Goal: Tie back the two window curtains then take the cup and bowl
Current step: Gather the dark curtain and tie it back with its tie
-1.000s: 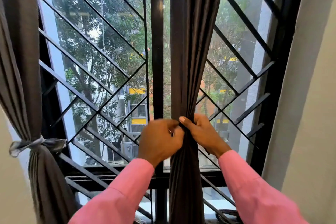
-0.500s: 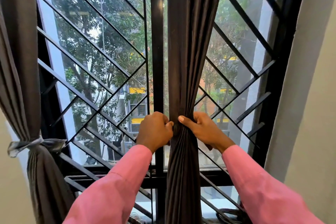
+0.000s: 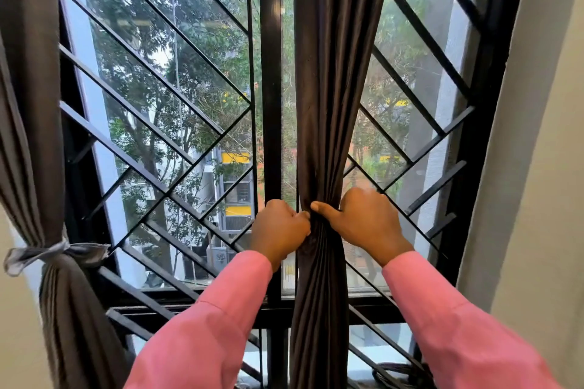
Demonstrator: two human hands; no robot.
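Observation:
A dark grey curtain (image 3: 331, 73) hangs bunched in the middle of the window. My left hand (image 3: 279, 230) grips its gathered folds from the left, and my right hand (image 3: 363, 221) grips them from the right with the thumb laid across the front. The other dark grey curtain (image 3: 28, 104) hangs at the far left, cinched by a silver-grey tie (image 3: 47, 254) knotted around it. No tie is visible on the middle curtain. The cup and bowl are out of view.
A black window frame with diagonal metal grille bars (image 3: 158, 73) fills the view, with a central upright post (image 3: 271, 104). A beige wall (image 3: 543, 167) stands at the right. Dark cables (image 3: 401, 373) lie on the sill at the bottom right. Trees and buildings show outside.
My two hands have moved apart to either side of the gathered curtain and risen slightly. The curtain bunch has tightened between them.

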